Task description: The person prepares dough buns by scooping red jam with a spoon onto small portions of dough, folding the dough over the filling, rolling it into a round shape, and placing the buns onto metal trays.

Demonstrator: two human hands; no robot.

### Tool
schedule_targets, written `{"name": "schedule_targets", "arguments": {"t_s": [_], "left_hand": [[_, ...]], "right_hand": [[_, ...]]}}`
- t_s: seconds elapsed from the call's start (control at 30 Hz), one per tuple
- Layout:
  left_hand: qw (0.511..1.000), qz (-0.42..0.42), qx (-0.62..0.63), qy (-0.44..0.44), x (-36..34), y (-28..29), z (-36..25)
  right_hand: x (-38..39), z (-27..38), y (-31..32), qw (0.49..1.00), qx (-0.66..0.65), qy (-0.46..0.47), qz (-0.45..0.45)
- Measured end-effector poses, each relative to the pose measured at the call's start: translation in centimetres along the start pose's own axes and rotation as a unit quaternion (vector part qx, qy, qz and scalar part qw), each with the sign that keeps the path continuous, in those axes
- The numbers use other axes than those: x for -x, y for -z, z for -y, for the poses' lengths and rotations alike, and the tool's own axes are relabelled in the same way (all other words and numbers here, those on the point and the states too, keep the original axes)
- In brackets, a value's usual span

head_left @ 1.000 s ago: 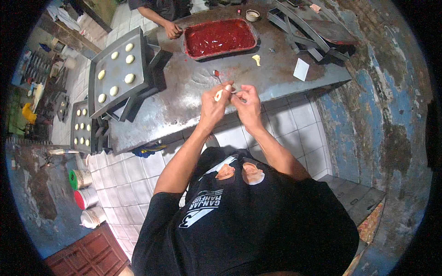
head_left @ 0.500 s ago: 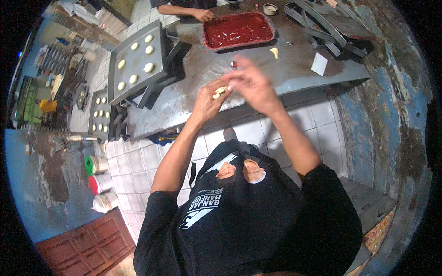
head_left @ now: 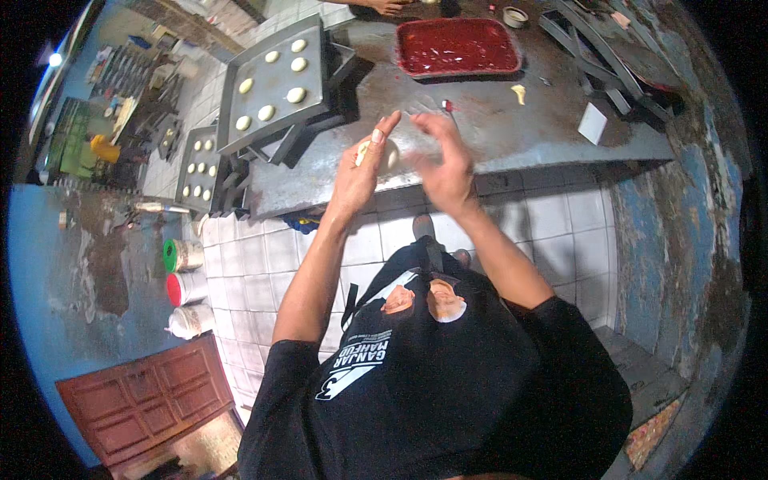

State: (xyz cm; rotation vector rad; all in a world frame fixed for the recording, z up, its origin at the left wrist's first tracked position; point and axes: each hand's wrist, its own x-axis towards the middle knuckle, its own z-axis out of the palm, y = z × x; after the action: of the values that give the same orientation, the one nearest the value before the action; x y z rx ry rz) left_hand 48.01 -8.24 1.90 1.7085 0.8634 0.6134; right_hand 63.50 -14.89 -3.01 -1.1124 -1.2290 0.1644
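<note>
Above the near edge of the metal table, my left hand [head_left: 355,178] is raised with its palm turned to the right. A pale yellow piece of dough [head_left: 362,153] is tucked in it by the thumb. Against the palm side shows a blurred, pale rounded lump [head_left: 390,155], likely dough. Facing it, a small gap away, my right hand [head_left: 448,166] has curved fingers held apart, its lower fingers smeared by motion. I see nothing gripped in it. Beyond my hands, a tray of red filling or paste [head_left: 458,48] rests on the table.
Pale dough balls [head_left: 298,64] sit spaced on a raised metal tray [head_left: 262,86] at left, with a lower tray [head_left: 189,178] beside it. A dough scrap [head_left: 519,94], white card [head_left: 592,124] and metal racks [head_left: 588,64] lie at right. Another person's hand [head_left: 390,7] shows at the far edge.
My right hand has moved off the left hand, opening a gap where the blurred lump now shows. The whole view has shifted, so the table and trays appear farther right and higher.
</note>
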Motion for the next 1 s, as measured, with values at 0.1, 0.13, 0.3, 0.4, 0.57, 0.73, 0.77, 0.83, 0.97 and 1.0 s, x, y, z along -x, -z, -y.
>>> {"name": "schedule_targets", "arguments": {"t_s": [0.1, 0.13, 0.3, 0.4, 0.57, 0.73, 0.77, 0.83, 0.97, 1.0], "left_hand": [[0.960, -0.025, 0.279, 0.024, 1.0, -1.2, -1.3], [0.951, -0.014, 0.308, 0.011, 1.3, -0.8, -1.3], [0.961, -0.065, 0.268, 0.000, 3.8, -1.4, -0.4], [0.904, -0.062, 0.418, 0.066, 5.0, -0.9, 0.8], [0.882, -0.096, 0.453, 0.080, 5.2, 0.4, 1.4], [0.823, -0.080, 0.560, 0.055, 3.9, 3.4, 1.2], [0.796, -0.075, 0.592, 0.099, 3.5, 4.3, 1.3], [0.851, -0.096, 0.491, 0.157, 3.0, 4.0, 4.1], [0.744, -0.093, 0.660, 0.053, 0.0, 9.5, 8.1], [0.735, -0.098, 0.668, 0.052, -0.8, 11.3, 8.1]], "right_hand": [[1.8, 1.4, -3.4, 0.997, -0.071, -0.026, 0.031], [1.7, 1.5, -4.0, 0.996, -0.078, -0.027, 0.032], [-1.0, 1.5, -6.4, 0.996, 0.005, 0.041, -0.078], [0.6, 4.6, -8.2, 0.991, -0.108, 0.071, 0.035], [-1.7, 2.3, -9.7, 0.998, -0.051, 0.019, 0.018], [-0.6, 2.4, -12.9, 0.983, -0.090, 0.121, 0.105], [-1.0, 1.0, -13.3, 0.982, -0.070, 0.136, 0.111], [-2.7, 0.1, -15.4, 0.992, -0.107, -0.033, 0.061], [-1.6, -1.4, -20.7, 0.983, -0.084, 0.077, 0.143], [-1.9, -2.9, -22.5, 0.982, -0.067, 0.101, 0.142]]}}
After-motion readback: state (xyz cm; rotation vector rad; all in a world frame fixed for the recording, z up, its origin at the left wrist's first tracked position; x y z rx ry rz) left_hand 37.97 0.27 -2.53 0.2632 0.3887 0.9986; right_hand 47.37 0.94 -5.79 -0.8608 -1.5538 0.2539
